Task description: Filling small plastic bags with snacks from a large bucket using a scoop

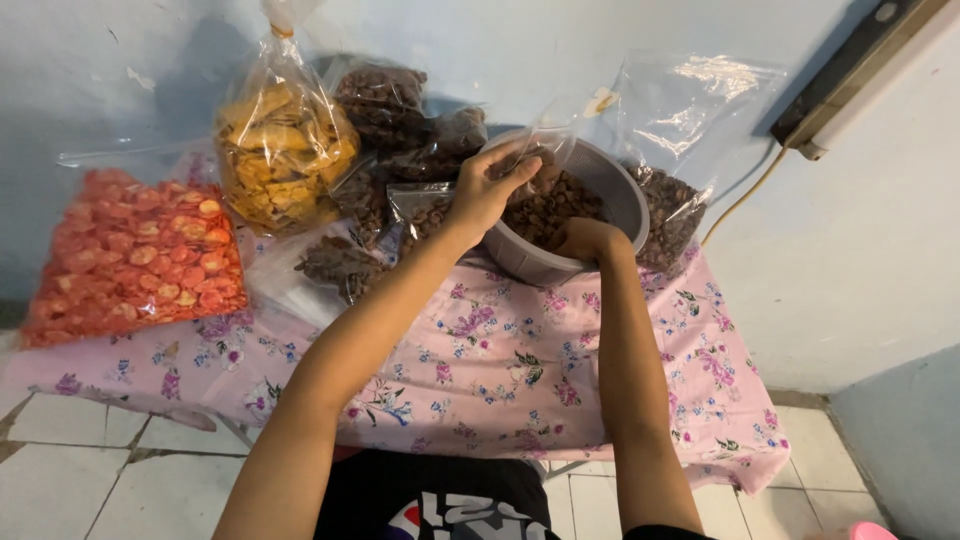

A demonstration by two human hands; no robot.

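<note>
Dim, cool indoor light, soft focus overall.
Glare on clear bags (700, 100) upper right; shadows on wall (120, 110) behind snacks; slight wide-angle bend at edges, mild motion blur.

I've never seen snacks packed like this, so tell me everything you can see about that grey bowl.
The grey bowl is round, looks like plastic, and is tilted toward the person on the floral tablecloth. It holds small brown snack pieces. The right hand reaches in over its near rim; the left hand holds a small clear bag above it. Bags of brown snacks crowd its sides.
</note>
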